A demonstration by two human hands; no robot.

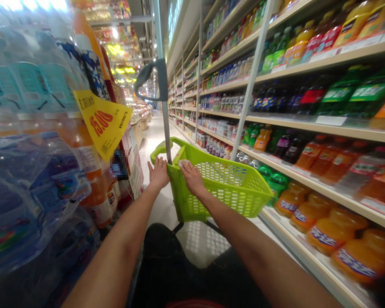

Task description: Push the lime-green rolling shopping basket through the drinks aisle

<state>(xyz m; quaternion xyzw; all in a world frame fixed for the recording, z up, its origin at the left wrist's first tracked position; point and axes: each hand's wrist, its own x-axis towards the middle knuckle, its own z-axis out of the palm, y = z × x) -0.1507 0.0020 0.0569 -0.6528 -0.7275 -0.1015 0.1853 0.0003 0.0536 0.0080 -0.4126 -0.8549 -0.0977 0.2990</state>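
Both hands on the near rim of the basket (224, 188), centre of the frame. Left hand (158, 173) laid flat, fingers together, palm down on the rim corner just left of the pole (163, 85); right hand (192, 177) curled over the rim just right of it, fingers hooked on the edge. No pinch anywhere; grip on either side of the pole probably for steadying and steering the basket, since weight on both sides keeps it from swinging. Basket lime green, slotted walls, tilted a little toward lower right, apparently with nothing inside. Green handle (167, 147) looping out from the far left rim; grey grip (150, 79) set high on the pole, upper centre, untouched.

Below the basket, a pale tiled floor (154, 137), glossy, running away up the centre as a narrow aisle; basket shadow cast in a grid at bottom centre.

Right half of the frame: long shelves (308, 124) in rising tiers, packed with bottles of orange, green and dark drinks, labels facing out, price strips along the edges. Left of the frame: shrink-wrapped bottle packs (28, 179) stacked close, blurred, with a yellow price tag (104, 122) hanging out at a slant. Ceiling lights bright at upper left centre; far end of the aisle too small to read.
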